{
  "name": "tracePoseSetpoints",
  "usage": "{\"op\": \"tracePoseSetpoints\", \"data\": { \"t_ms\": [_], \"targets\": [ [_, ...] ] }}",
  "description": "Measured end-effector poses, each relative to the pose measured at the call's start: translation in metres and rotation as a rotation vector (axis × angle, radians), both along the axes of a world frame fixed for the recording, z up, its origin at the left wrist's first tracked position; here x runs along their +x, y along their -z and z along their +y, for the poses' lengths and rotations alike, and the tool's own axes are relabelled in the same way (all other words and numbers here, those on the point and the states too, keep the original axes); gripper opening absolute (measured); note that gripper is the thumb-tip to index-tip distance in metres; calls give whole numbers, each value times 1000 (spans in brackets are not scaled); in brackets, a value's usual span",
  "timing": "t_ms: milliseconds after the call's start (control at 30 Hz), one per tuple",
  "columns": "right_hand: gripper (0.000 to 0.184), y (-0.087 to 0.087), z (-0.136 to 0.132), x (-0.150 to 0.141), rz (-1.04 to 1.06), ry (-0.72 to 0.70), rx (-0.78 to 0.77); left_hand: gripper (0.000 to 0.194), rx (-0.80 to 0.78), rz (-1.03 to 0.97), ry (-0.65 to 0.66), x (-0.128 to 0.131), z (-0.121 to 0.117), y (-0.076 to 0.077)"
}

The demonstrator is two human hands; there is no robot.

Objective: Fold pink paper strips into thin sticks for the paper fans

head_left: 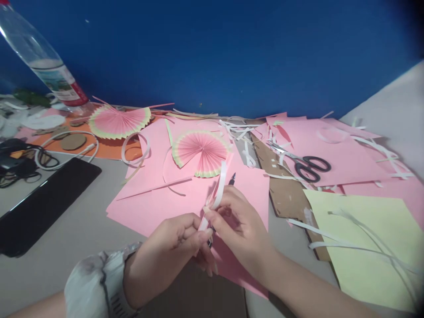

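Note:
Both my hands meet at the middle, over the pink paper. My left hand (179, 240) pinches the lower end of a narrow strip of paper, white and pink (218, 190), between thumb and fingers. Higher on the same strip, my right hand (241, 221) closes thumb and forefinger around it, and the upper part curves upward. A dark pen (232, 179) shows above my right hand's knuckles; fingers hide most of it. Just beyond lies a pleated fan (202, 150), pink with a yellow-green edge, spread nearly round with a gap at the lower left.
Pink sheets (159, 212) cover the middle. Black-handled scissors (308, 165) lie on paper at the right, near green paper (367, 247) and loose white strips (347, 245). At left are a phone (49, 203), a cable (94, 150), another pleated fan (119, 121) and a bottle (49, 66).

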State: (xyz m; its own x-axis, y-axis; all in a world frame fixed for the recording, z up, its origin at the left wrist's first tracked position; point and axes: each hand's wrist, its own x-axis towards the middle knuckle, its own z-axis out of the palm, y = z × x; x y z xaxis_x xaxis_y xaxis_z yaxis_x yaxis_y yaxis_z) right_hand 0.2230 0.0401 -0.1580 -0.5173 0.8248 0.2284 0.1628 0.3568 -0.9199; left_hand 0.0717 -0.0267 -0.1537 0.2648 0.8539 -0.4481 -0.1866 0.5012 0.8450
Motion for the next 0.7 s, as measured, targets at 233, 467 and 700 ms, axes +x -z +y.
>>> {"op": "tracePoseSetpoints", "data": {
  "t_ms": [233, 467, 700],
  "targets": [
    [9, 3, -6, -2, 89, 21, -96, 24, 19, 31, 2, 0, 1, 0],
    [10, 4, -4, -2, 217, 91, -217, 25, 65, 150, 63, -1, 0, -5],
    [11, 5, -3, -2, 230, 50, -265, 22, 75, 125, 76, 1, -1, -8]
  ]
}}
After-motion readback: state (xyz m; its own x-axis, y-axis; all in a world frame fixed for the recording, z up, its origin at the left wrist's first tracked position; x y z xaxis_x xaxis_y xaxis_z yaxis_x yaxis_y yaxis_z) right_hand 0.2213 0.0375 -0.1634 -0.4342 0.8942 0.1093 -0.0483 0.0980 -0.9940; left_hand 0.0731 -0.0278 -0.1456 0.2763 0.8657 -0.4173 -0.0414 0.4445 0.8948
